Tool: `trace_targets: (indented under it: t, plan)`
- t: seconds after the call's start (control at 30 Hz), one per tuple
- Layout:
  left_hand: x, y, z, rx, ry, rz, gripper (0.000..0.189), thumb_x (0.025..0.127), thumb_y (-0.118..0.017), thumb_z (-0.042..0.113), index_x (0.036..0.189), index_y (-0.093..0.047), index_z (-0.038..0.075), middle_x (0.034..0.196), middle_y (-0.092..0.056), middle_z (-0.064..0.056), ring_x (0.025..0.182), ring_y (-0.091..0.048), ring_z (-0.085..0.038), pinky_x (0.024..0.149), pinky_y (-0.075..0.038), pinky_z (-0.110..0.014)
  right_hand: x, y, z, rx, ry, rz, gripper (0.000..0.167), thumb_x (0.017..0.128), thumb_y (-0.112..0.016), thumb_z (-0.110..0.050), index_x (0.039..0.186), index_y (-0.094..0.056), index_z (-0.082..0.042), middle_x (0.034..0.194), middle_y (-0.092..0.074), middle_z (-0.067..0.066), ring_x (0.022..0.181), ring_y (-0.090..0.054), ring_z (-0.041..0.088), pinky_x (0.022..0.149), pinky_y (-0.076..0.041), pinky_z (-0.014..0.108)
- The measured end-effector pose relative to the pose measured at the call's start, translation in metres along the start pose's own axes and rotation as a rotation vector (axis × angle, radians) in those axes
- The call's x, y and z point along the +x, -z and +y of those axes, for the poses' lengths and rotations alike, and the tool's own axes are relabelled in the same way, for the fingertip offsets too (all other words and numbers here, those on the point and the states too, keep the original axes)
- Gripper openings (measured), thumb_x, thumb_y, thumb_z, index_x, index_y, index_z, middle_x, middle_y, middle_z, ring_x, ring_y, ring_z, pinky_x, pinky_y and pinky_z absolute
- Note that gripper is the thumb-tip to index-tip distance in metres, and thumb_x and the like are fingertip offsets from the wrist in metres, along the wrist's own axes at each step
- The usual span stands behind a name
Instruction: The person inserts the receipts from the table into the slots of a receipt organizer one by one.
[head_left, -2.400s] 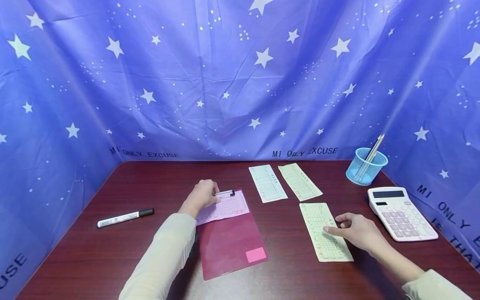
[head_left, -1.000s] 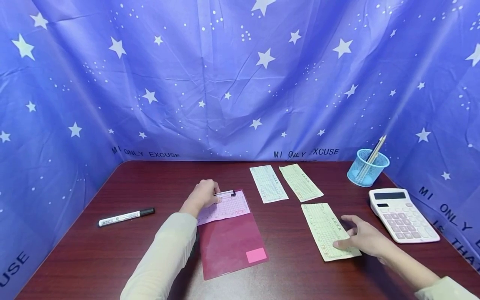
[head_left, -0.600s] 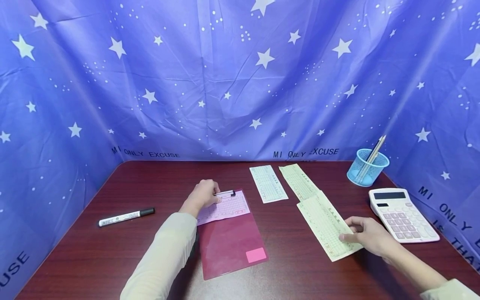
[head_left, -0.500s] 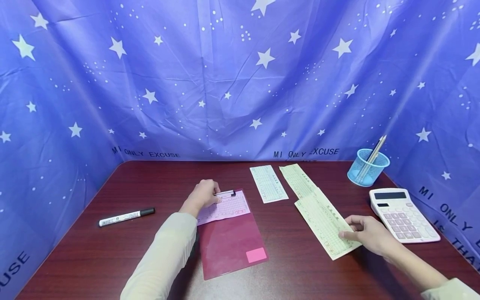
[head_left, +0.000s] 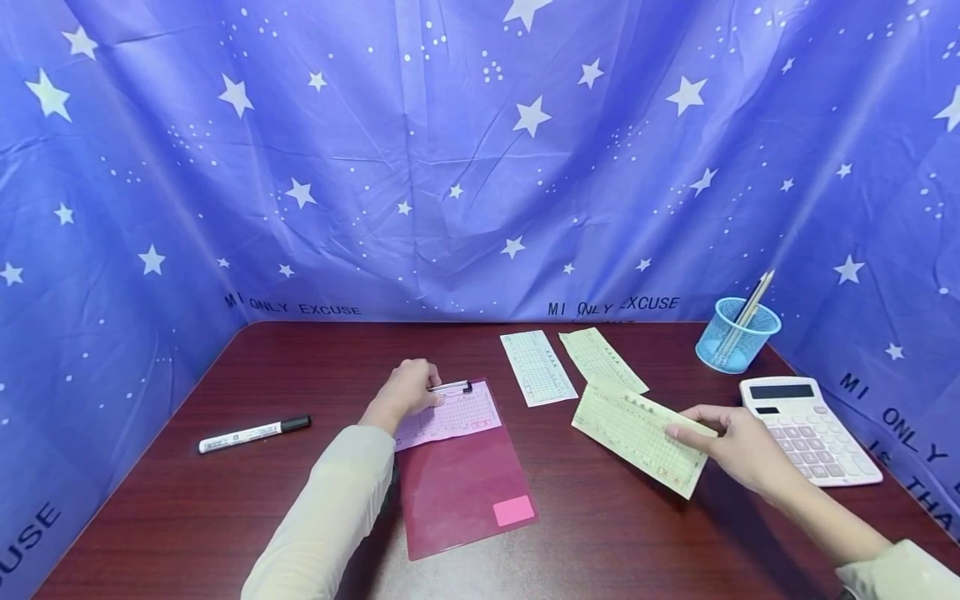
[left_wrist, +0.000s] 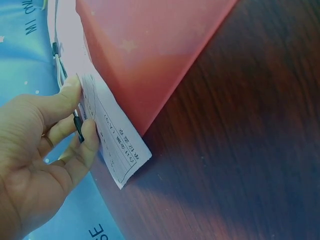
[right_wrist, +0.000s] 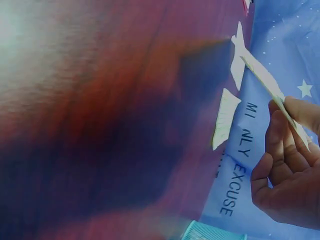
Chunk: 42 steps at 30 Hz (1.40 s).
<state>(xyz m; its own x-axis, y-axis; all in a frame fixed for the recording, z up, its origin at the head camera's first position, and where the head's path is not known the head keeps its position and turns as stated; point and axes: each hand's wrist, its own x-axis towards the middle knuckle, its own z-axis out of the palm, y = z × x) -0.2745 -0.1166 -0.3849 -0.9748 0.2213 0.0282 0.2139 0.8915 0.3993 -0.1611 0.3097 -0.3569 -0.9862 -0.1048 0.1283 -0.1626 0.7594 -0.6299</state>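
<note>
At the top of a translucent red clipboard (head_left: 461,500), my left hand (head_left: 406,387) pinches the metal clip (head_left: 452,387) between thumb and fingers. A pink printed slip (head_left: 461,417) lies under that clip, over the board's upper part; its corner sticks out past the board in the left wrist view. My right hand (head_left: 738,446) pinches a pale yellow printed slip (head_left: 633,433) by its right end, thumb on top. The slip is lifted and tilted above the table, seen nearly edge-on in the right wrist view, and it overlaps another yellow slip (head_left: 603,358) behind.
A pale green-white slip (head_left: 538,367) lies right of the clipboard. On the left is a capped marker (head_left: 253,433). A white calculator (head_left: 810,429) and a blue mesh pen cup (head_left: 735,337) stand at the right. A blue starry curtain (head_left: 450,167) hangs behind the table.
My right hand slid the near yellow slip along the table, then lifted it and turned it leftward. My left hand has stayed at the clip.
</note>
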Motion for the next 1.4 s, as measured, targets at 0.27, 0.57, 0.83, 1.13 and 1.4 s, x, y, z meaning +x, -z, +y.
trace_targets:
  t: [0.27,0.57,0.83,1.13,1.4]
  plan:
    - [0.000,0.000,-0.001,-0.010,-0.002,-0.001,0.019,0.080,-0.087,0.009,0.088,-0.071,0.005,0.087,-0.067,-0.006,0.088,-0.063,-0.026,0.088,-0.052,-0.043,0.015,-0.001,-0.023,0.044,0.080,-0.025,0.018,0.093,-0.075,-0.023,0.101,-0.077,-0.007,0.078,-0.070,-0.003,0.068,-0.059,0.004,0.062,-0.046,0.024]
    - [0.000,0.000,-0.001,-0.011,0.007,-0.004,0.017,0.080,-0.086,0.009,0.087,-0.071,0.005,0.090,-0.067,-0.007,0.091,-0.063,-0.026,0.088,-0.051,-0.042,0.040,-0.014,-0.052,0.079,0.216,-0.097,0.012,0.092,-0.076,-0.020,0.095,-0.077,-0.009,0.074,-0.068,-0.006,0.067,-0.057,0.004,0.062,-0.047,0.024]
    - [0.001,0.000,-0.001,-0.013,0.007,0.002,0.018,0.079,-0.087,0.009,0.086,-0.071,0.005,0.085,-0.068,-0.006,0.087,-0.063,-0.025,0.086,-0.052,-0.043,0.061,-0.043,-0.068,0.157,0.267,-0.237,0.012,0.094,-0.074,-0.021,0.096,-0.077,-0.009,0.081,-0.069,-0.003,0.076,-0.059,0.007,0.067,-0.050,0.025]
    - [-0.002,0.002,0.001,-0.016,0.014,-0.001,0.018,0.080,-0.086,0.008,0.089,-0.072,0.004,0.084,-0.067,-0.004,0.085,-0.062,-0.024,0.085,-0.052,-0.041,0.081,-0.074,-0.087,0.288,0.254,-0.393,0.015,0.094,-0.073,-0.017,0.097,-0.075,-0.002,0.082,-0.072,0.003,0.073,-0.061,0.010,0.065,-0.049,0.024]
    - [-0.002,0.002,0.001,-0.016,0.006,0.006,0.018,0.079,-0.087,0.009,0.090,-0.073,0.004,0.082,-0.067,-0.003,0.082,-0.061,-0.022,0.084,-0.052,-0.041,0.092,-0.099,-0.094,0.252,0.271,-0.477,0.015,0.094,-0.072,-0.019,0.098,-0.076,-0.005,0.085,-0.070,-0.001,0.084,-0.058,0.013,0.077,-0.049,0.029]
